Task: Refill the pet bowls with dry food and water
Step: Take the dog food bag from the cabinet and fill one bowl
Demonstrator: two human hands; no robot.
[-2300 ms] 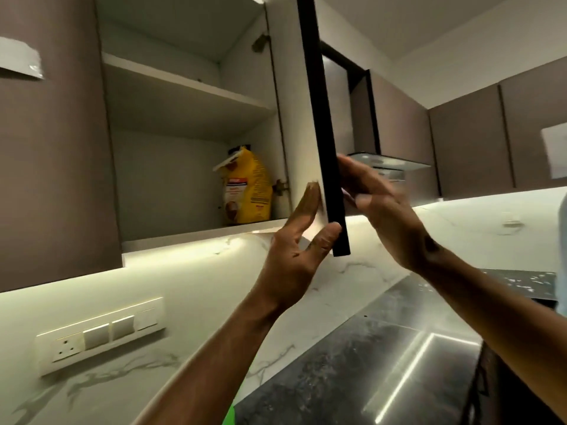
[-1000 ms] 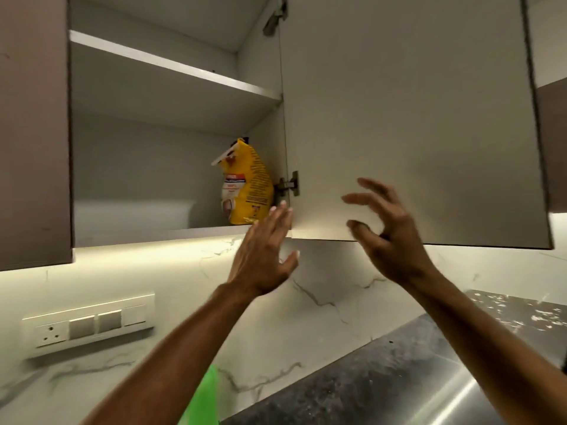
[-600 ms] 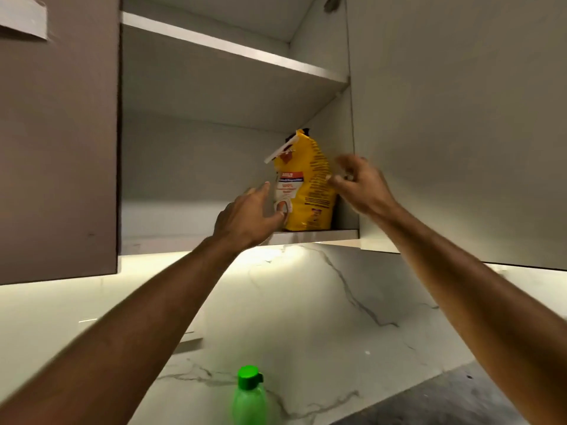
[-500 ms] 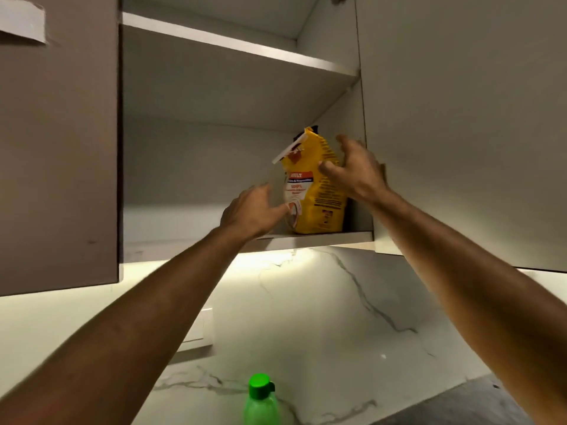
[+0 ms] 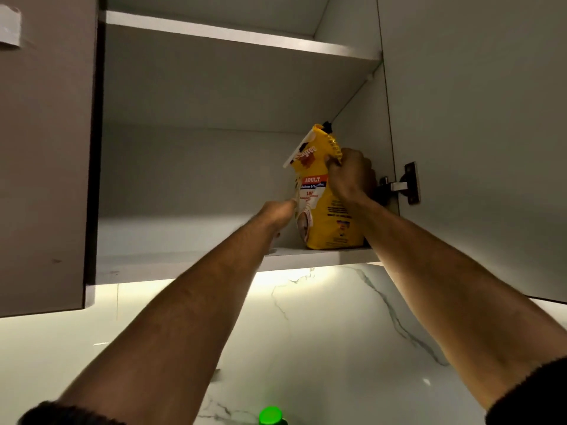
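Note:
A yellow bag of dry pet food point(image 5: 328, 216) stands upright at the right end of the lower shelf point(image 5: 184, 259) in the open wall cabinet. My right hand point(image 5: 349, 176) is closed around the bag's upper right edge, just below its folded top. My left hand point(image 5: 277, 213) reaches in from below and touches the bag's lower left side; its fingers are mostly hidden behind the hand. No pet bowls are in view.
The cabinet door point(image 5: 478, 142) hangs open to the right, its hinge point(image 5: 399, 185) beside my right hand. An upper shelf point(image 5: 239, 35) sits above. A closed door point(image 5: 43, 154) is on the left. A green bottle cap point(image 5: 271, 416) shows at the bottom edge, before the marble wall point(image 5: 322, 332).
Both hands went from the cabinet door into the cabinet. My right hand has closed on the bag's upper edge and my left hand has reached its lower left side.

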